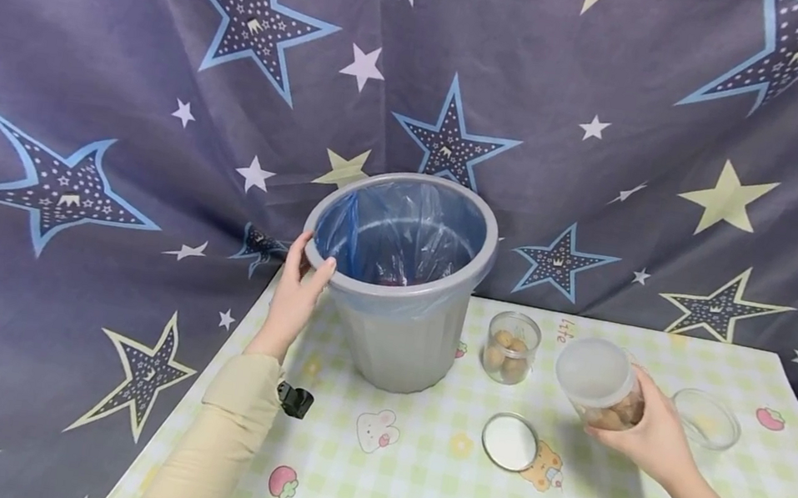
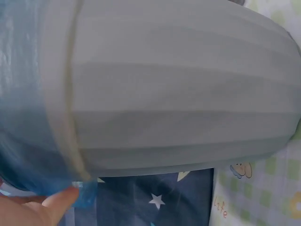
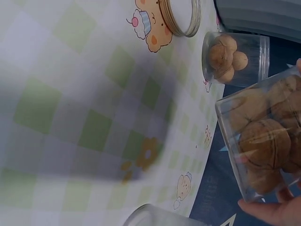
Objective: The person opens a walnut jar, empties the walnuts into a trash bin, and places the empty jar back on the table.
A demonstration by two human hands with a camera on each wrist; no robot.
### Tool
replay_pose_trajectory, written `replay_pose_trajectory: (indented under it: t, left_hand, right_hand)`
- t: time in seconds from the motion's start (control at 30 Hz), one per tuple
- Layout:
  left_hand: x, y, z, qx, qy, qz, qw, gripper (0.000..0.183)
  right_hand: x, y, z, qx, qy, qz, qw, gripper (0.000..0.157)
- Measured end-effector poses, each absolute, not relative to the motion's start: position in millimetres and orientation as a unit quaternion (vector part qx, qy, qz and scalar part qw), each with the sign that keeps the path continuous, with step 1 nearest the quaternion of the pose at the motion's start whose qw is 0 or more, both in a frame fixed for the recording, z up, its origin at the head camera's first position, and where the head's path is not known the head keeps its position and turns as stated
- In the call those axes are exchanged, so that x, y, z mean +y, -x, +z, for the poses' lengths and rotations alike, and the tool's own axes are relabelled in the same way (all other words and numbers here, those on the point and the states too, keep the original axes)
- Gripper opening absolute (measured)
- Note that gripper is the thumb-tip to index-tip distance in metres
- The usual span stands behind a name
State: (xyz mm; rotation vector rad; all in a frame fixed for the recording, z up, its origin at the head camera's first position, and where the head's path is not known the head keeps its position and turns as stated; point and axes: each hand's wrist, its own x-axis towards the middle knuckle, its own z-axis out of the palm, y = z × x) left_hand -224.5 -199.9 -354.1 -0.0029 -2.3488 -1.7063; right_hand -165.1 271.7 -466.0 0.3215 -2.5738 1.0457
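A grey trash can [image 1: 398, 341] lined with a blue plastic bag [image 1: 401, 232] stands on the table. My left hand [image 1: 296, 298] grips the can's rim at its near left side; in the left wrist view, the thumb [image 2: 61, 200] lies against the bag's folded edge. Above the right half of the table, my right hand [image 1: 652, 425] holds a clear jar [image 1: 596, 384] with a whitish translucent top. Brown walnuts [image 3: 264, 143] show through its wall. To its left stands another clear jar [image 1: 511, 348] with several walnuts inside.
A round lid [image 1: 510, 442] with a metallic edge lies in front of the standing jar. Behind my right hand is a clear round container [image 1: 705, 420]. The table has a green checked cloth [image 1: 413, 486], and a star-patterned curtain [image 1: 293, 134] hangs along its back and left.
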Motion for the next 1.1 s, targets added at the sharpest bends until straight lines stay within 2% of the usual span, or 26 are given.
replay_pose_trajectory:
  t: [0.1,0.23,0.6,0.87,1.1]
  left_hand:
    - [-200.7,220.0,-350.8,-0.809,-0.027,-0.569,0.145,0.062]
    - [-201.1,212.9,-345.4,-0.778,-0.059,-0.591,0.207,0.052]
    - [-178.1,195.7,-334.3,-0.698,-0.033,-0.639,0.321,0.033]
    - [-153.1,178.6,-347.4,-0.700,0.079,-0.619,0.347,0.029]
    - [-129.9,166.4,-360.4,-0.738,0.198,-0.535,0.361,0.031]
  right_hand:
    - [270.6,163.2,-467.0,-0.905,-0.121,0.365,0.184,0.100]
    - [267.7,159.2,-467.6,-0.904,-0.126,0.360,0.190,0.101]
    - [259.8,152.3,-461.8,-0.901,-0.153,0.358,0.193,0.098]
    - [248.5,147.5,-450.0,-0.907,-0.141,0.363,0.160,0.100]
    - [240.2,146.4,-446.8,-0.906,-0.145,0.370,0.145,0.099]
